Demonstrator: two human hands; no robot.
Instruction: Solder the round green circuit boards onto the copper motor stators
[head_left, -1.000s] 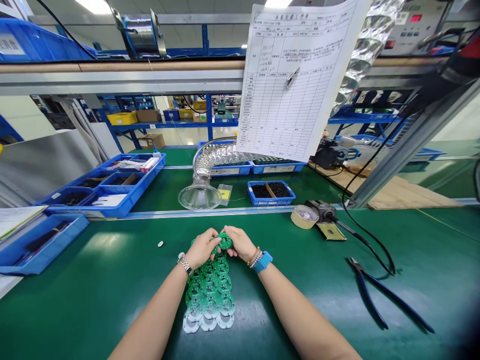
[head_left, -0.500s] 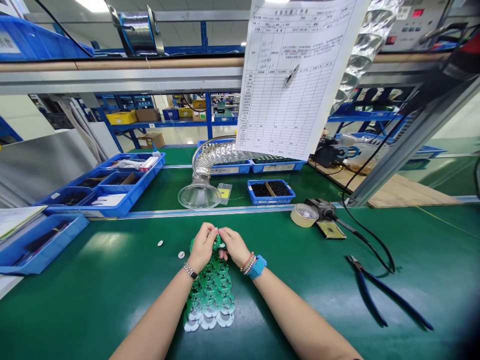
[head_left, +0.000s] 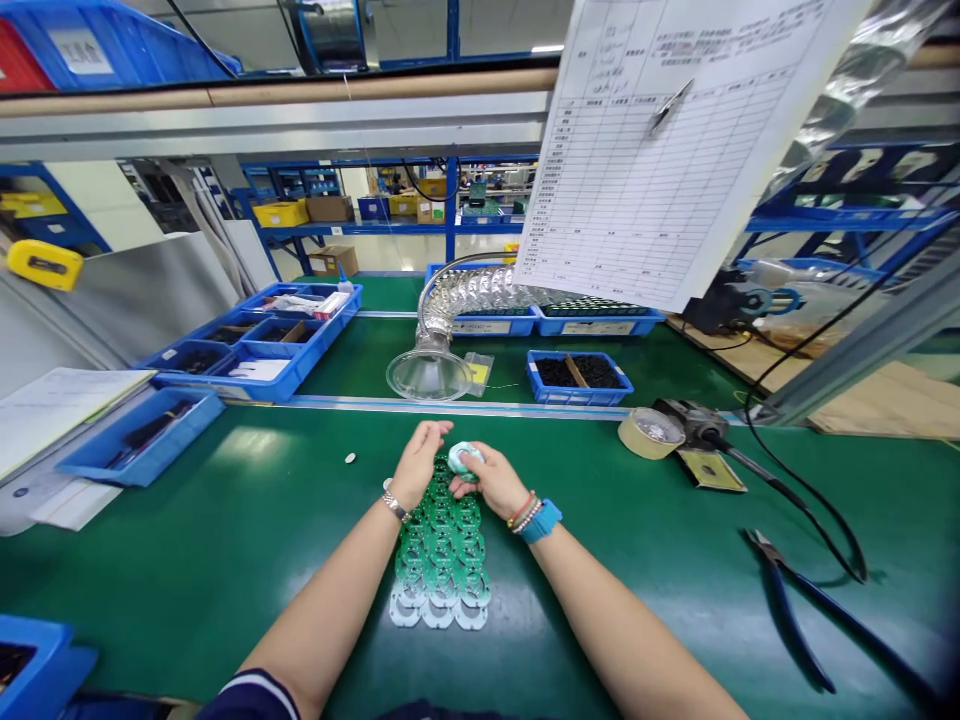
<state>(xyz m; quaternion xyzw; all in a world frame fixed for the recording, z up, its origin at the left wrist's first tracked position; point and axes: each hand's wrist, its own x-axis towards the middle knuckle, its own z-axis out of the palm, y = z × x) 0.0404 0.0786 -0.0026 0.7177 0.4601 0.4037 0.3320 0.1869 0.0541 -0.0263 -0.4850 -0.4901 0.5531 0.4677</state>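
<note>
R hand (head_left: 493, 482) grip pinching round PCB (head_left: 463, 457); L hand (head_left: 418, 467) grip spread, fingers extended, beside overlapping green PCB rows (head_left: 439, 528) on surface (head_left: 585, 600).

Green ring-shaped boards (head_left: 441, 548) lie in three overlapping columns — the lowest row whitish — pointing toward the bench's (head_left: 637, 600) near edge. A pale round piece (head_left: 465, 456) is held, tilted, by their far end.

printed small on hanging sheet (head_left: 645, 190), too blurred to read; likewise unreadable on label (head_left: 79, 52) of blue bin (head_left: 150, 50), left of sheet, and on white labels (head_left: 484, 327) of blue trays (head_left: 643, 326) below sheet.
</note>
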